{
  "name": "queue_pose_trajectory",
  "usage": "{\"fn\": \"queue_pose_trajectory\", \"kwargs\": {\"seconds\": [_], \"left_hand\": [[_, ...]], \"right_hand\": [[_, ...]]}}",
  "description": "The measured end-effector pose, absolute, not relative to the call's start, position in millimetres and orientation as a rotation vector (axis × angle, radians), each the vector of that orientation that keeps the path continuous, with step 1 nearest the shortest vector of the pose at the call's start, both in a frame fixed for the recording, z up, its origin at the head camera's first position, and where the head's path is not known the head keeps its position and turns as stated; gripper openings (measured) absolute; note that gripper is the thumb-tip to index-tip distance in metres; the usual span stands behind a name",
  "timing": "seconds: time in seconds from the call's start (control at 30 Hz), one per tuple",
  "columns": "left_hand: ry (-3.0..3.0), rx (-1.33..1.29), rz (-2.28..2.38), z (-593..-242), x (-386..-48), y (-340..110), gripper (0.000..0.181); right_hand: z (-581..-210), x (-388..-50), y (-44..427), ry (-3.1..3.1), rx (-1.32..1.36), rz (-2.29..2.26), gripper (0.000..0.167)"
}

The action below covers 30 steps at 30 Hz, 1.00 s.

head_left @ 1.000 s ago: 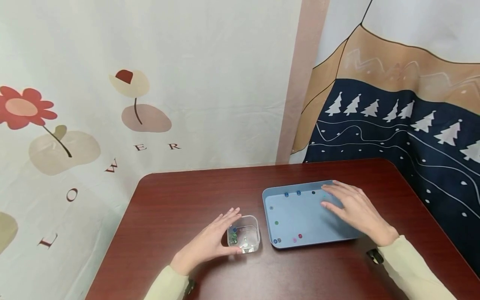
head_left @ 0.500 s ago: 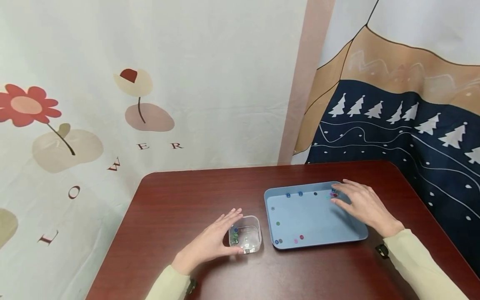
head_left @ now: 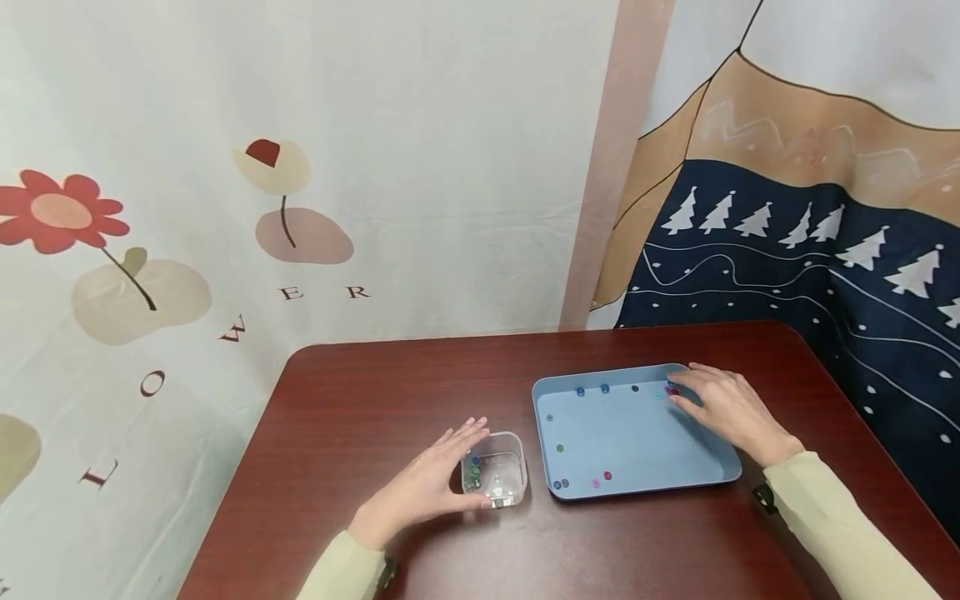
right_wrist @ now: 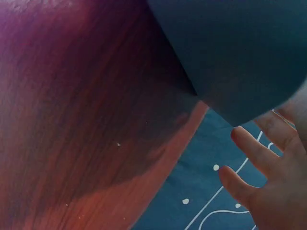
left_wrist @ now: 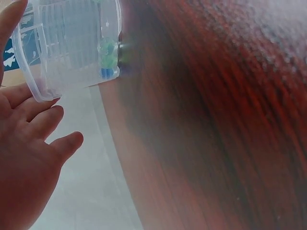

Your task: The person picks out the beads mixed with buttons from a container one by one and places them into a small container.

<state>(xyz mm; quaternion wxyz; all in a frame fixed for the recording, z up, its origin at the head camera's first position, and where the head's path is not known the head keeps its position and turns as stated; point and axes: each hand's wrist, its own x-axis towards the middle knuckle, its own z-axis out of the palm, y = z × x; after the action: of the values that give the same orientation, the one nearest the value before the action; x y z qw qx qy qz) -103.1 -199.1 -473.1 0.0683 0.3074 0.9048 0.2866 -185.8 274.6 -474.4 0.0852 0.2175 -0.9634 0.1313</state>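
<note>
In the head view my left hand (head_left: 423,479) spans a small clear plastic box (head_left: 513,475), thumb on the near side and fingers on the far side, holding it on the table. Several green and blue beads (head_left: 474,475) lie along the box's left side. My right hand (head_left: 731,408) reaches over the far right corner of a blue tray (head_left: 637,442), thumb and fingers apart. Close to its fingertips are a few red and purple beads (head_left: 671,389), partly covered by the fingers. The right wrist view shows the tray's underside or outer wall (right_wrist: 230,57), not those fingertips.
Other beads are scattered in the tray: blue ones (head_left: 605,388) along the far side, a green one (head_left: 560,448) at left, a red one (head_left: 607,476) near the front. The dark red table (head_left: 405,383) ends at hanging printed cloths (head_left: 450,167).
The right hand has shifted slightly right, then lowered toward the beads in the tray's far right corner, thumb and fingers closer together. The left hand stays at the box.
</note>
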Motion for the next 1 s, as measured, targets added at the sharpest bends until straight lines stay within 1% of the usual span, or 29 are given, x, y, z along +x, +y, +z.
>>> {"fn": "queue_pose_trajectory", "kwargs": {"seconds": [0.67,1.0], "left_hand": [[2.724,0.913,0.843,-474,-105,-198,0.098],[2.731,0.916,0.833,-474,-102,-198,0.097]], "right_hand": [[-486,-197,277,-2.878,0.639,0.416,0.029],[-491,-200,276,-2.907,0.635,0.414,0.031]]}}
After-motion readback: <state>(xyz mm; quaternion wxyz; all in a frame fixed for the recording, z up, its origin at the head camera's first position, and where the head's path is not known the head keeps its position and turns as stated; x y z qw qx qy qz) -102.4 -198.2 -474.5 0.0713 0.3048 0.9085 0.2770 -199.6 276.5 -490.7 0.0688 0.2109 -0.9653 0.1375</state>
